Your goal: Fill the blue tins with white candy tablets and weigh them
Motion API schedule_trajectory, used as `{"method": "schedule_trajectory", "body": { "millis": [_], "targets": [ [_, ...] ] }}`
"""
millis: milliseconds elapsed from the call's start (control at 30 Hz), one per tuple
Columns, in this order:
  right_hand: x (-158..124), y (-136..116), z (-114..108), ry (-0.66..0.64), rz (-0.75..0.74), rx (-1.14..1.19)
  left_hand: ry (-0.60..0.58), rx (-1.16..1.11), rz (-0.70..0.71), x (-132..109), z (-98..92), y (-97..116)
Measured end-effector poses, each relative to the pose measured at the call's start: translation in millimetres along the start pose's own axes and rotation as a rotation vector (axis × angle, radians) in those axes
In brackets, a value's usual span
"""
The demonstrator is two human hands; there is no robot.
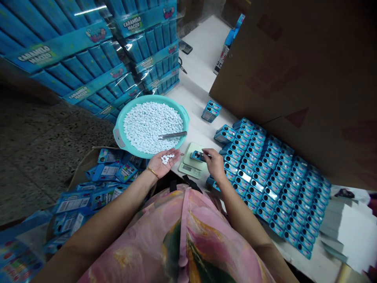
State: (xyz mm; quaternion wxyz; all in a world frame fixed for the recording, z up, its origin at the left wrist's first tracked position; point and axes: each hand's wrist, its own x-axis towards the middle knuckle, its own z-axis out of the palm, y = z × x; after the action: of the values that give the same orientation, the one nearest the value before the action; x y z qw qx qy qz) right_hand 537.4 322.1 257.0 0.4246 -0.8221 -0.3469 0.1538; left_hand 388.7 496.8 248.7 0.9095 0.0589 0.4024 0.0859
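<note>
My left hand (158, 167) lies palm up at the near edge of a turquoise basin (185, 116), fingers unclenched, cupping a small heap of white sweets (167, 158), apparently so that none roll away. My right hand (215, 163) pinches a small blue box (196, 156) by its right end, leaving the left end uncovered. The box is at the pale kitchen scale (191, 162) on the white table (200, 84); whether it rests fully on the plate I cannot tell, and the display is too small to read. The scale sits between my two hands, just beside the basin, seemingly for easy reach. More sweets fill the basin, where a metal utensil (176, 135) lies with its handle toward the right, probably to be handy for scooping. To the right, matching boxes (265, 192) stand in tight rows with dark round spots facing up, an order that likely saves room and shows each top. A pair of boxes (211, 111) stands apart on the far side, near a large cardboard sheet (309, 78). At near left, a carton (78, 167) holds loosely piled blue packs (107, 173); beyond it, wrapped displays (79, 78) rise in stacks.
</note>
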Motion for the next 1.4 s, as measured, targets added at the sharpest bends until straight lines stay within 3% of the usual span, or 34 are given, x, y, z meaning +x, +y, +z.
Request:
{"method": "schedule_trajectory", "body": {
  "millis": [200,433,833,1000,1133,1200,1333,1400],
  "targets": [
    [-1.8,7.8,-11.5,0.118,0.198,0.249,0.011,-0.046,0.1,-6.3,-8.6,19.8],
    [-1.7,14.2,-20.6,0.217,0.251,0.316,0.009,-0.07,0.173,-11.1,-14.3,32.3],
    [-4.7,5.9,-1.8,0.123,0.181,0.253,0.006,-0.059,0.113,-12.2,-21.4,23.1],
    [-4.5,4.3,11.6,0.023,0.075,0.16,0.001,-0.032,0.091,-11.0,-20.5,20.2],
    [-5.6,-7.5,7.8,0.054,-0.01,-0.001,-0.011,-0.018,0.022,-11.3,-13.6,9.3],
    [-10.2,-21.5,9.5,-0.002,-0.092,-0.063,-0.035,-0.016,-0.037,-11.1,-9.5,0.8],
    [-23.5,-54.4,32.6,-0.277,-0.339,-0.245,-0.092,0.014,-0.151,-10.5,-9.1,-16.8],
    [-28.2,-64.5,47.4,-0.415,-0.435,-0.387,-0.065,0.03,-0.184,-12.2,-15.1,-23.2]
  ]
}}
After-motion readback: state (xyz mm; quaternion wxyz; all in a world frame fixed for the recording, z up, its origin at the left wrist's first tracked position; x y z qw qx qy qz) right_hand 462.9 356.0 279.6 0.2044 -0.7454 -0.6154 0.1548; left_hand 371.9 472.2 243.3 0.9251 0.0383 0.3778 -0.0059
